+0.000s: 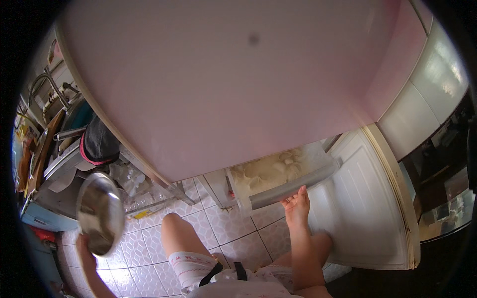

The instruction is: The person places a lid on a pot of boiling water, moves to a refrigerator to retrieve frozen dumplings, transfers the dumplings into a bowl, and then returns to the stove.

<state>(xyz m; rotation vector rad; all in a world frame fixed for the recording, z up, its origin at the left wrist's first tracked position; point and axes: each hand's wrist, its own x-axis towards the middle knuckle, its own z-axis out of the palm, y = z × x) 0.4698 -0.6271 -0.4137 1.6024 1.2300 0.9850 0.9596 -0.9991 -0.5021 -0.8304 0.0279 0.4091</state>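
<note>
My left hand (pixel 84 244) grips the rim of a shiny stainless steel basin (pixel 100 214), which is held tilted on its side at the left. With its fingers on the lower edge, my right hand (pixel 297 203) holds the grey front handle of a freezer drawer (pixel 294 187). That drawer is pulled partly out and contains several pale, rounded pieces (pixel 268 171) that I cannot identify. The white inner side of the open refrigerator door (pixel 357 208) is to the right of my right hand.
A large pinkish panel (pixel 231 85) fills the upper view. At the left are a faucet (pixel 46 76), a dark cloth with a pink edge (pixel 100 143) and a shelf of clear plastic containers (pixel 138 190). Patterned tiles (pixel 234 231) cover the floor around my knees.
</note>
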